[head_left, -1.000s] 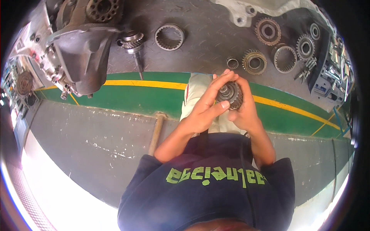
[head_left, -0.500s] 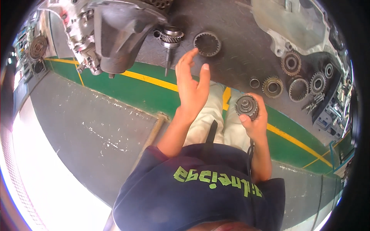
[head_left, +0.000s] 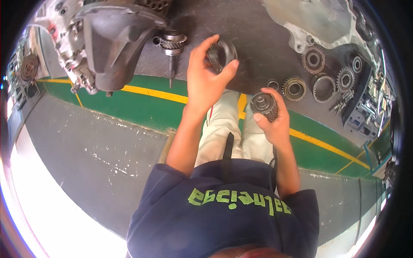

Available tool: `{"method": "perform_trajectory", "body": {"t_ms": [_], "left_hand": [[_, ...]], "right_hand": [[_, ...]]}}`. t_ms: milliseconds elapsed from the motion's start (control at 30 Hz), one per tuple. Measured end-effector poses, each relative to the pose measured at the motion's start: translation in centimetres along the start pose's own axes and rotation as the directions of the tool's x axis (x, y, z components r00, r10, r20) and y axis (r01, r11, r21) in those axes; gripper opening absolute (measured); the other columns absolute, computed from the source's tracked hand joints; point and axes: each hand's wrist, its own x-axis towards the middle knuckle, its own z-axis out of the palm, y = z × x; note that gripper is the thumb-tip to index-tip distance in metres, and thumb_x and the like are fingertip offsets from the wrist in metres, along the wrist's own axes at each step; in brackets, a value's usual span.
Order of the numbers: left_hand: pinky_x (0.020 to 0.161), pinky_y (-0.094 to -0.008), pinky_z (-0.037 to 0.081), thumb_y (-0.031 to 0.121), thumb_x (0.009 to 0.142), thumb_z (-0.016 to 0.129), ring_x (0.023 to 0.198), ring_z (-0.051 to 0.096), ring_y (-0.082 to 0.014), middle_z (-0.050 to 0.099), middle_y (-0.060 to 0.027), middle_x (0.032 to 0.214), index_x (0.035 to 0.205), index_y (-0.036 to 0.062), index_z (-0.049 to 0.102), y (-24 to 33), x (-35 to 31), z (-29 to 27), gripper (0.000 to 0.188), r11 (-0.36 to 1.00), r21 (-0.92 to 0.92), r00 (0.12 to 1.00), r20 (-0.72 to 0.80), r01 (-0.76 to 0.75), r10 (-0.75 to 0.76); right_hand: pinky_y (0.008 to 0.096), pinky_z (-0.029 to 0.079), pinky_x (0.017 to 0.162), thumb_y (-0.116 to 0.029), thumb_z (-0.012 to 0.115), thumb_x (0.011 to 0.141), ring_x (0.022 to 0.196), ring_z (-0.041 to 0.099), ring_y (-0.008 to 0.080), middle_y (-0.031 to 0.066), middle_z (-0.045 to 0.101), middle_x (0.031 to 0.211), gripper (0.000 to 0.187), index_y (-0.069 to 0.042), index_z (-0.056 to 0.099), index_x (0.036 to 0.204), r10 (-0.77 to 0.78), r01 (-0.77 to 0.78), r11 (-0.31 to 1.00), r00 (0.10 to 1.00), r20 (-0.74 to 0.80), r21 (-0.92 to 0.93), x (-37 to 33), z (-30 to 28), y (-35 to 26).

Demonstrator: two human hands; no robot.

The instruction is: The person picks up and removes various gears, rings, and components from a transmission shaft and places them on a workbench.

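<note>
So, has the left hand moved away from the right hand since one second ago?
Yes. The left hand left the gear cluster held by the right hand and reached forward, past the yellow floor line, to grip the toothed ring.

Daylight floods in from the lower left, where the grey floor (head_left: 64,172) burns out to plain white glare and all detail is lost. The middle is evenly lit and fairly sharp: the yellow floor stripe (head_left: 150,92) and green band (head_left: 129,107) read clearly. Shadows are soft, pooling dark under the big metal housing (head_left: 112,43). The fisheye bends straight lines hard toward the rim, and a black ring frames the round picture. The gears (head_left: 318,77) near the right edge look squeezed and slightly smeared.
</note>
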Motion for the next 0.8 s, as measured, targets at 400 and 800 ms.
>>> {"method": "perform_trajectory", "body": {"t_ms": [400,800], "left_hand": [[0.112,-0.0337,0.039,0.021,0.088,0.067,0.123,0.052,-0.0186,0.055,-0.0078,0.132,0.155,0.0033,0.046,0.0,-4.7,1.4,0.073,0.923,-0.347,0.902,0.431,0.165,0.001],[0.111,-0.0382,0.040,0.016,0.074,0.082,0.126,0.052,-0.0257,0.057,-0.0115,0.131,0.145,0.0051,0.055,0.3,-4.9,1.6,0.077,0.985,-0.105,0.868,0.492,0.138,-0.069]], "right_hand": [[0.0301,0.053,0.091,-0.009,0.086,0.075,0.104,0.066,0.0145,0.0099,0.068,0.117,0.070,-0.005,0.056,0.138,-0.065,0.065,0.994,0.998,-0.005,-0.088,-0.3,1.0,-1.7],[0.0364,0.054,0.096,-0.022,0.089,0.078,0.115,0.067,0.0236,0.0169,0.067,0.126,0.078,-0.002,0.050,0.142,-0.012,0.012,0.983,1.000,-0.002,-0.185,-0.3,0.4,-0.8]]}}
